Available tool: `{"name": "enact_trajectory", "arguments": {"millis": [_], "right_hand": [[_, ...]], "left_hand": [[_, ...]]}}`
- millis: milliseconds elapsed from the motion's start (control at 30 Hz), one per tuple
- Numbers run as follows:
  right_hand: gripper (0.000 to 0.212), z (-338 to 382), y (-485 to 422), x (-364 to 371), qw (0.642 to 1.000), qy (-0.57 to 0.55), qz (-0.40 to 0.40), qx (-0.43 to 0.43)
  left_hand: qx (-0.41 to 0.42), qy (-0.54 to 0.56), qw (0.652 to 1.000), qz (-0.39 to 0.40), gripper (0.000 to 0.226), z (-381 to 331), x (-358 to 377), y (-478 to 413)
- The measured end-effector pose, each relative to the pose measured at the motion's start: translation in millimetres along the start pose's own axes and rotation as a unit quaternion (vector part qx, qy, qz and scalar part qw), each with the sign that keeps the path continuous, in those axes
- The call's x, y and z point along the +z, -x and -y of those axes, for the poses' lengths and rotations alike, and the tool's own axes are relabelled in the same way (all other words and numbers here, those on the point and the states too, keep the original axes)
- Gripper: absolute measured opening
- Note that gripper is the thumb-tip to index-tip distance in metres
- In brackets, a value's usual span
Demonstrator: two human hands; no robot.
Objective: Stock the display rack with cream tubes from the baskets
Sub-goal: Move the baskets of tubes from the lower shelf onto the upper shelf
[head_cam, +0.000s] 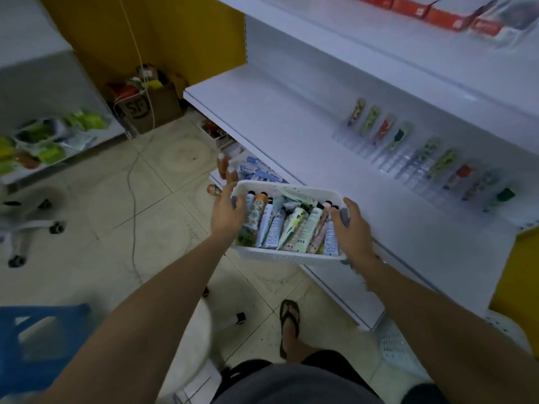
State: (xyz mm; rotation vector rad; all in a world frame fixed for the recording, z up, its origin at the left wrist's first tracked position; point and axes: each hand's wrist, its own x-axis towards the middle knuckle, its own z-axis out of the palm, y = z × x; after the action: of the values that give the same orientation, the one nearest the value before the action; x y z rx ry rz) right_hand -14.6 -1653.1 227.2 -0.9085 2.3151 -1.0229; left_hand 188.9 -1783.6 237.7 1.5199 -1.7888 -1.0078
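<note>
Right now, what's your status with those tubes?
Left hand and right hand both grip the white basket. Cream tubes piled inside, none picked. Display rack partly stocked, nothing visibly blocking it.

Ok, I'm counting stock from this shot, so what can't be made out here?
Head view only:
cream tubes: print too small; lower ones buried under the top layer.
white basket: sides partly covered by left hand and right hand gripping it.
display rack: blurred, free slots uncountable.
red boxes: cut by the top edge.
</note>
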Motion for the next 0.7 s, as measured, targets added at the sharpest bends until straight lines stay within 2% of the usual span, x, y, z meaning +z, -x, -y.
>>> {"name": "enact_trajectory", "arguments": {"millis": [133, 333, 700], "right_hand": [[0.053, 20, -66, 7, 0.999, 0.002, 0.042, -0.021], [0.057, 55, -144, 25, 0.995, 0.02, 0.085, -0.045], [0.059, 89, -256, 70, 0.995, 0.035, 0.092, 0.029]], "left_hand": [[-0.03, -0.005, 0.999, -0.024, 0.037, -11, 12, -54], [-0.007, -0.017, 0.999, -0.041, 0.035, -34, 18, -130], [-0.045, -0.028, 0.996, 0.077, 0.04, -5, 49, -276]]}}
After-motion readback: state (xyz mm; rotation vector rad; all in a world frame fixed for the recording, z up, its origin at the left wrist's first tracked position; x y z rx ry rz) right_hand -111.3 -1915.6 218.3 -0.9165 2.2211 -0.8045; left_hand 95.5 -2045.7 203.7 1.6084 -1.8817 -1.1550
